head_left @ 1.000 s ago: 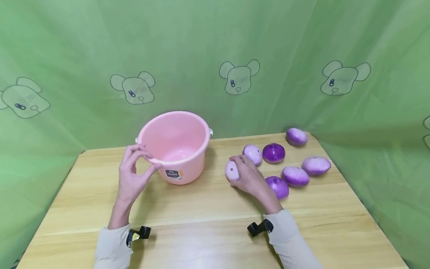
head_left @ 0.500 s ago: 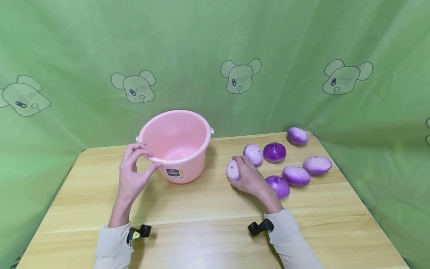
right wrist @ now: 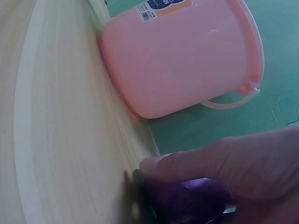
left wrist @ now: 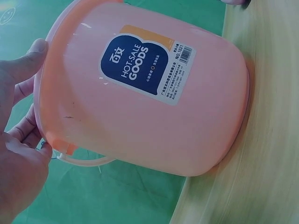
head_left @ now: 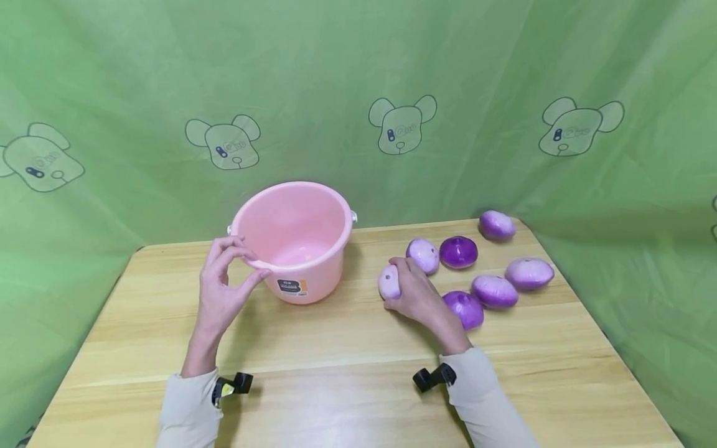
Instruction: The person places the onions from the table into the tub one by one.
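Observation:
My left hand (head_left: 218, 305) pinches the near left rim of a pink plastic bucket (head_left: 325, 280), thumb outside and fingers over the edge. The bucket stands upright on the table, with a dark blue and orange label (left wrist: 138, 63) on its near side. To the right of it, my right hand (head_left: 417, 292) grips a pale purple onion (head_left: 388, 283), whose right part is hidden under the fingers. In the right wrist view the thumb lies across the shiny purple onion (right wrist: 187, 200), low over the wood. Just behind that hand is another pale onion (head_left: 424, 256).
Several more purple onions lie on the right of the table: a dark one (head_left: 459, 252), one by my right wrist (head_left: 464, 309), a pair farther right (head_left: 495, 291) and one at the back corner (head_left: 496, 224). A green curtain (head_left: 313, 81) closes off the back and sides.

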{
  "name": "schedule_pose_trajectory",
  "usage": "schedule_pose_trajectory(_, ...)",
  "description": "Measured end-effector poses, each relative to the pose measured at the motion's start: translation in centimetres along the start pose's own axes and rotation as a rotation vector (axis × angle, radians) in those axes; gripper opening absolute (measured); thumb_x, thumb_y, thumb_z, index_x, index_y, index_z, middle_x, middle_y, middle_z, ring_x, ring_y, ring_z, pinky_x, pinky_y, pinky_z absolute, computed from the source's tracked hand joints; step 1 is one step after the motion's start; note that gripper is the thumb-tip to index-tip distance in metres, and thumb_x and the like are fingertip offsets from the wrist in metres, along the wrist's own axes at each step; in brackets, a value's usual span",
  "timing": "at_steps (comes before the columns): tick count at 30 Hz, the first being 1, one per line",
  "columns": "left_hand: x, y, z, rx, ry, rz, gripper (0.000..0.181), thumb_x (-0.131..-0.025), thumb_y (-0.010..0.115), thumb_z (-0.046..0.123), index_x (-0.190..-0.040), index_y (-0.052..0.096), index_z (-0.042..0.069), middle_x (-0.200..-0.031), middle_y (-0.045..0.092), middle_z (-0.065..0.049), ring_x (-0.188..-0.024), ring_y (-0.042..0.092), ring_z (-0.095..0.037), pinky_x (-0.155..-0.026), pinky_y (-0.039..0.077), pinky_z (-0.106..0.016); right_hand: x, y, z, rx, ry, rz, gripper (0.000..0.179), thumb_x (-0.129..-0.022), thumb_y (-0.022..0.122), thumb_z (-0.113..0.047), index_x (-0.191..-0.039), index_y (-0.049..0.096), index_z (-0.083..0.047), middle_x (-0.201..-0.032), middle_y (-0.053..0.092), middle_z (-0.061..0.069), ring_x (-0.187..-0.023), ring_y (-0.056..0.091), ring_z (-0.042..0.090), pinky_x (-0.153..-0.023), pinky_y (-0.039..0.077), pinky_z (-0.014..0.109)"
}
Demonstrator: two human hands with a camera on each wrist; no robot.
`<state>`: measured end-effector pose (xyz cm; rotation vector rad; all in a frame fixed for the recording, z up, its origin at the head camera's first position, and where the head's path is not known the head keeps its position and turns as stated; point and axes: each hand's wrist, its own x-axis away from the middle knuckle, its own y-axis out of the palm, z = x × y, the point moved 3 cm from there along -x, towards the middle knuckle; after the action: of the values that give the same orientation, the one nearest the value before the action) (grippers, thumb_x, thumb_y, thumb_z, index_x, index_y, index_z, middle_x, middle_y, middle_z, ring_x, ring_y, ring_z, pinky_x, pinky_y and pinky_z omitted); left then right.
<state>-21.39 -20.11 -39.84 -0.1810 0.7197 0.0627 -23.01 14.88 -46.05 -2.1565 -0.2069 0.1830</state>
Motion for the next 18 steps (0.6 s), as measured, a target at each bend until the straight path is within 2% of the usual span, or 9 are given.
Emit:
schedule_pose_trajectory(11, 0.03, -0.04, -0.29, 0.004, -0.001, 0.004, 0.035, -0.067, 0.082, -0.022, -0.096, 0.067, -0.010, -0.118, 0.050, -0.029, -0.122, 0.046, -0.037, -0.124, 0.027, -0.046, 0.02, -0.08, 0.00, 0.002, -0.018, 0.020, 0.088, -0.072, 0.090, -0.007, -0.145, 0.043, 0.006, -0.139, 0.049, 0.030, -0.125, 0.053, 0.047, -0.109, 0.045, 0.061)
schedule_pose_trajectory(18, 0.02, -0.07, -0.47, 0.007, -0.013, 0.010, 0.036, -0.066, 0.083, -0.021, -0.095, 0.067, -0.010, -0.119, 0.051, -0.024, -0.125, 0.046, -0.037, -0.124, 0.027, -0.046, -0.05, -0.26, -0.09, 0.002, -0.014, 0.027, 0.088, -0.073, 0.090, -0.008, -0.146, 0.042, 0.006, -0.140, 0.049, 0.030, -0.125, 0.053, 0.048, -0.108, 0.045, 0.062)
